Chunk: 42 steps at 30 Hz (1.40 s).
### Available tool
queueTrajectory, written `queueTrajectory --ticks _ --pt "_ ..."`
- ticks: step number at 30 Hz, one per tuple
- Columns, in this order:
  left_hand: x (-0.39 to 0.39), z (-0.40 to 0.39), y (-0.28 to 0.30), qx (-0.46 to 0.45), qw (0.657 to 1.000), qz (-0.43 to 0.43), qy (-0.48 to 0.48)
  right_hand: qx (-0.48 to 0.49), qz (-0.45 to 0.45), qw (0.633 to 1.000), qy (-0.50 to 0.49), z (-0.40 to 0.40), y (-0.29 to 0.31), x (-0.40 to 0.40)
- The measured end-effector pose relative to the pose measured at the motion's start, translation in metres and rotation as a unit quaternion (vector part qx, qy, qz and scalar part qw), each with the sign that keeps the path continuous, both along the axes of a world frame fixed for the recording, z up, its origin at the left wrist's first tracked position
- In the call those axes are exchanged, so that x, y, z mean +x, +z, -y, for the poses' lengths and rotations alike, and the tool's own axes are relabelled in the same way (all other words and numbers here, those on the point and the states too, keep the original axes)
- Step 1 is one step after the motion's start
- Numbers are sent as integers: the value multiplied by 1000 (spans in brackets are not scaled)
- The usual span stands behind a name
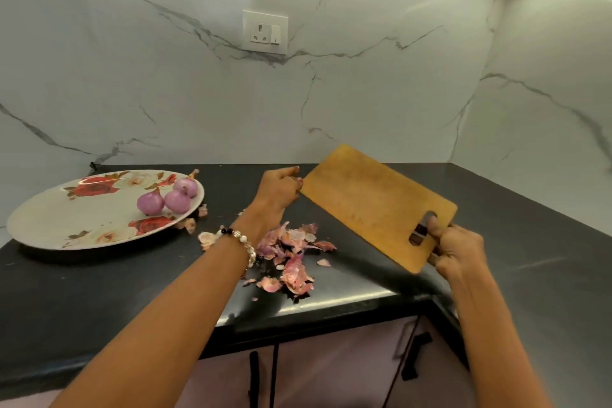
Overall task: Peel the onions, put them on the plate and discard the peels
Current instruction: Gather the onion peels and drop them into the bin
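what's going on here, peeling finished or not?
Peeling looks finished: three peeled onions sit on the floral plate. The person holds a wooden cutting board lifted and tilted above the black counter, right hand gripping the handle end, left hand holding the far corner. The peels lie loose on the counter below, not yet discarded.

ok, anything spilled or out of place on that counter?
Yes: onion peels lie scattered loose on the black counter, some beside the plate. The cutting board is held tilted in the air by both hands, not lying flat.
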<state>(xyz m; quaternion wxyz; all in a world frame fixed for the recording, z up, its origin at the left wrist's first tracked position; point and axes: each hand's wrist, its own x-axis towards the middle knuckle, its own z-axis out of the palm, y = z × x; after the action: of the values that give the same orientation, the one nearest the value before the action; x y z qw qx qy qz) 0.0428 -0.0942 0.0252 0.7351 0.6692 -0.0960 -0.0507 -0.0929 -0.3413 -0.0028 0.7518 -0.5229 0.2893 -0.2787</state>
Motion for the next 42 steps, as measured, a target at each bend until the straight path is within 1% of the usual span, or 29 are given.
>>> queueTrajectory --ticks 3,5,9,11,12,14,15,17,18,19,21,23,24,26,28,30,31,32,33,34,35,36,37,38,39,40,42 --pt "-9 33 -9 -14 997 -47 -61 44 -23 997 -53 8 -15 -16" --pt "-17 51 -13 -25 992 -84 -89 52 -41 995 -73 12 -23 -20" --pt "-32 75 -22 -23 983 -127 -127 38 -55 993 -98 8 -26 -18" --pt "-34 81 -28 -9 981 -136 -139 12 -63 992 -110 4 -27 -18" --pt "-35 83 -31 -1 981 -134 -141 -18 -71 991 -116 2 -27 -19" --pt "-36 85 -34 2 983 -122 -138 -122 -119 978 -123 -2 -24 -23" --pt "-37 84 -34 -1 983 -118 -137 -185 -155 963 -124 -6 -20 -27" --pt "-39 82 -35 -11 984 -115 -136 -303 -218 921 -111 -12 -13 -34" --pt "-41 80 -34 -15 984 -115 -139 -343 -244 902 -94 -15 -10 -36" --pt "-45 77 -34 -14 983 -113 -144 -371 -272 884 -79 -16 -10 -37" --pt "-55 69 -34 10 985 -91 -144 -398 -315 859 -64 -17 -11 -36" --pt "-69 57 -33 53 991 -50 -113 -425 -341 837 -55 -19 -14 -37" --pt "-76 49 -32 64 994 -32 -85 -441 -340 829 -54 -21 -15 -38" --pt "-90 30 -26 36 999 -8 -40 -480 -305 820 -60 -33 -16 -38" --pt "-99 -1 -20 -19 1000 18 2 -524 -241 815 -59 -50 -20 -31" --pt "-101 -34 -18 -16 995 71 68 -557 -168 812 -44 -72 -23 -22" --pt "-101 -49 -19 3 989 102 111 -561 -128 818 -18 -83 -23 -19" --pt "-99 -64 -24 32 979 131 155 -550 -94 829 39 -95 -23 -13" --pt "-99 -77 -27 69 967 156 189 -533 -77 835 114 -105 -23 -10" --pt "-99 -87 -31 112 956 171 210 -522 -82 825 198 -114 -23 -6" --pt "-98 -98 -36 155 947 174 219 -529 -108 797 272 -125 -24 -3" --pt "-97 -106 -41 196 942 169 212 -553 -145 754 323 -132 -26 0" --pt "-93 -115 -47 235 940 157 191 -585 -175 708 355 -140 -30 3" --pt "-90 -121 -53 282 935 150 155 -612 -194 672 369 -146 -35 6" --pt "-87 -127 -59 331 925 151 114 -628 -203 653 372 -151 -39 8" --pt "-84 -130 -65 381 909 148 76 -636 -202 648 368 -156 -42 13" --pt "-79 -129 -74 476 870 126 19 -641 -197 657 346 -164 -45 25"
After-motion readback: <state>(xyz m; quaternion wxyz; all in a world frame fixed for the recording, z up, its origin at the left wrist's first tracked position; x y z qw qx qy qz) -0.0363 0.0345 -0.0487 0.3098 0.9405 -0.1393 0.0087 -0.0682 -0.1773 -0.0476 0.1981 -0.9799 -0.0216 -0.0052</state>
